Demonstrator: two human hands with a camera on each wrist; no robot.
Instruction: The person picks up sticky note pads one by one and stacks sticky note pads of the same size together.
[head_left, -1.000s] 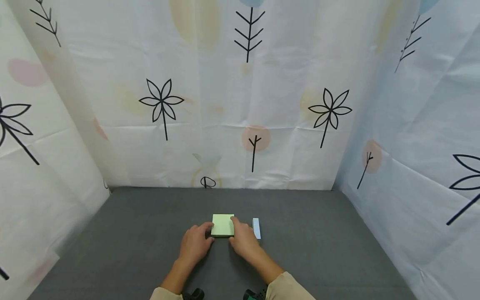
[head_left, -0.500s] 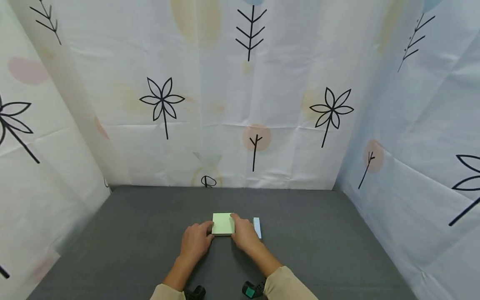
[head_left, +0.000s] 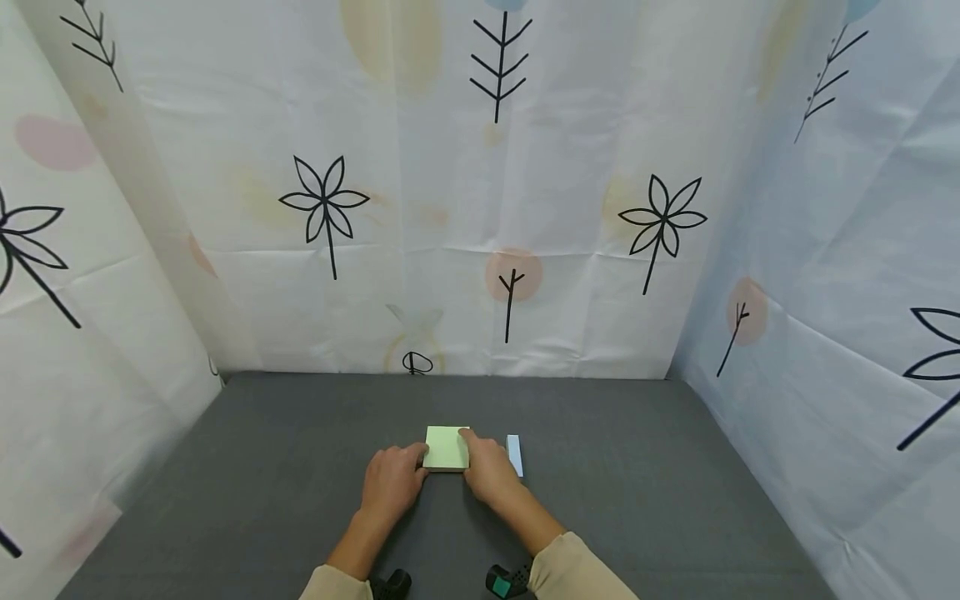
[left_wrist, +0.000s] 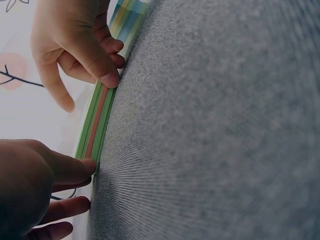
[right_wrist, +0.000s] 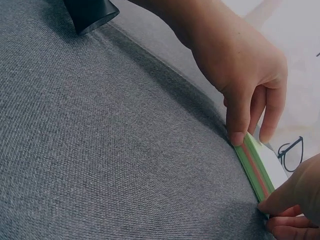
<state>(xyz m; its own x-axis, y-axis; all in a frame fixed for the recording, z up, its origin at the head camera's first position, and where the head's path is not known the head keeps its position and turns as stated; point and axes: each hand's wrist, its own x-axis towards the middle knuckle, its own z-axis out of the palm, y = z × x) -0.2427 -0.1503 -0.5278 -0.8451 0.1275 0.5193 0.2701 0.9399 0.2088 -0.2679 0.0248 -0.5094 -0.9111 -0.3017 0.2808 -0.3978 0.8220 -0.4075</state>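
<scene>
A square pad of light green sticky notes [head_left: 446, 447] lies on the grey table, between my two hands. Along its front side, the left wrist view shows green layers with a pink band [left_wrist: 96, 122]. My left hand [head_left: 392, 482] holds the left end, thumb at the front corner and index finger at the left edge. At the right end, my right hand [head_left: 491, 475] has its index finger over the top far corner and its thumb [right_wrist: 237, 137] is not the one shown by the left thumb there. A pale blue strip-like stack [head_left: 513, 456] sits just right of the right hand.
White printed curtains [head_left: 420, 183] stand behind the table and on both sides. The grey cloth tabletop [head_left: 300, 433] runs to the back curtain. Black wrist devices [head_left: 508, 581] show near the front, beside beige sleeves [head_left: 577, 571].
My right thumb has shifted slightly outward to the pad's front right corner. The pad and left hand look nearly unmoved, and the blue stack stays in place.
</scene>
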